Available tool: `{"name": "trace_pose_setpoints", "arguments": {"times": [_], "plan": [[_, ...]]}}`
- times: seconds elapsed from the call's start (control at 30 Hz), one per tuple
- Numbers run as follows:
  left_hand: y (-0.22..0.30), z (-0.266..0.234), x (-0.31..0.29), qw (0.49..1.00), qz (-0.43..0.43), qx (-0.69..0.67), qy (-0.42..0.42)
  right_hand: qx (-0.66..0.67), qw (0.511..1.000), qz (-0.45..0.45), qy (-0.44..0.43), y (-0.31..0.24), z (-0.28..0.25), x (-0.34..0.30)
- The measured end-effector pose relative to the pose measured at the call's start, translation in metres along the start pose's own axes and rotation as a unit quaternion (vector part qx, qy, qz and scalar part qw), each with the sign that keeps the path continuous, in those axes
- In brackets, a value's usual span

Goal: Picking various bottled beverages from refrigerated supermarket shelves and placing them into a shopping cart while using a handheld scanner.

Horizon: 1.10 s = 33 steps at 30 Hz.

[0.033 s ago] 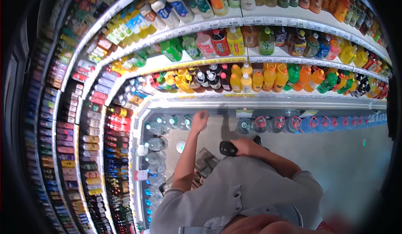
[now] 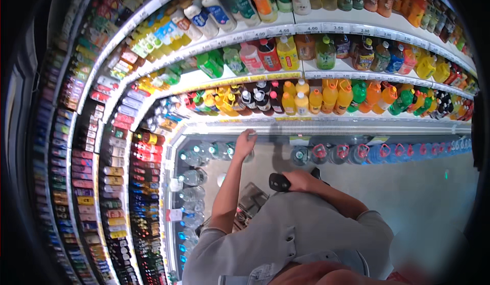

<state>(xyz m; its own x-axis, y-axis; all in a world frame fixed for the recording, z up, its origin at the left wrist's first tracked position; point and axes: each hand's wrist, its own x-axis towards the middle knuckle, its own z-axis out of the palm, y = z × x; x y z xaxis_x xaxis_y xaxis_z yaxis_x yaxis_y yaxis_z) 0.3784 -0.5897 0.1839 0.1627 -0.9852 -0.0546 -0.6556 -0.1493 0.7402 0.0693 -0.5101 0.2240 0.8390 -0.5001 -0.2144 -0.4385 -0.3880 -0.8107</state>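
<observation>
My left hand (image 2: 246,143) is stretched forward over the floor by the shelf's lower front edge, with its fingers partly spread and nothing visible in them. Large clear water bottles (image 2: 220,151) stand on the floor beside it. My right hand (image 2: 301,180) is closed around a black rounded device (image 2: 279,182) in front of my body. A dark end of something also shows past that hand's far side; its exact kind cannot be made out. Ahead of both hands is the lowest shelf's row of orange drink bottles (image 2: 315,100).
Tiered shelves of bottled drinks curve round the front and left, with a pale price rail (image 2: 347,28). Large jugs with pink handles (image 2: 343,153) line the floor ahead on the right. A wire cart or basket (image 2: 250,199) sits below my left arm, near a round white object (image 2: 221,179).
The fingers of my left hand have loosened from a curl and spread apart. My right hand keeps its hold on the black device. The view has shifted slightly.
</observation>
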Motion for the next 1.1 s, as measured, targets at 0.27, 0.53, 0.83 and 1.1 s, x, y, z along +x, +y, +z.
{"name": "trace_pose_setpoints", "arguments": {"times": [0.27, 0.53, 0.83, 1.1], "plan": [[0.224, -0.034, 0.184, 0.944, 0.304, 0.082, 0.096, 0.112, 0.993, -0.035, 0.026, 0.042, -0.036, -0.019], [0.389, -0.087, 0.301, 0.776, 0.439, 0.248, 0.379, 0.108, 0.989, 0.041, 0.094, 0.049, -0.070, -0.039], [0.407, -0.064, 0.301, 0.782, 0.455, 0.181, 0.385, 0.122, 0.976, 0.034, 0.179, 0.073, -0.076, -0.034], [0.384, -0.058, 0.258, 0.826, 0.458, 0.043, 0.326, 0.113, 0.975, 0.029, 0.190, 0.077, -0.086, -0.044]]}}
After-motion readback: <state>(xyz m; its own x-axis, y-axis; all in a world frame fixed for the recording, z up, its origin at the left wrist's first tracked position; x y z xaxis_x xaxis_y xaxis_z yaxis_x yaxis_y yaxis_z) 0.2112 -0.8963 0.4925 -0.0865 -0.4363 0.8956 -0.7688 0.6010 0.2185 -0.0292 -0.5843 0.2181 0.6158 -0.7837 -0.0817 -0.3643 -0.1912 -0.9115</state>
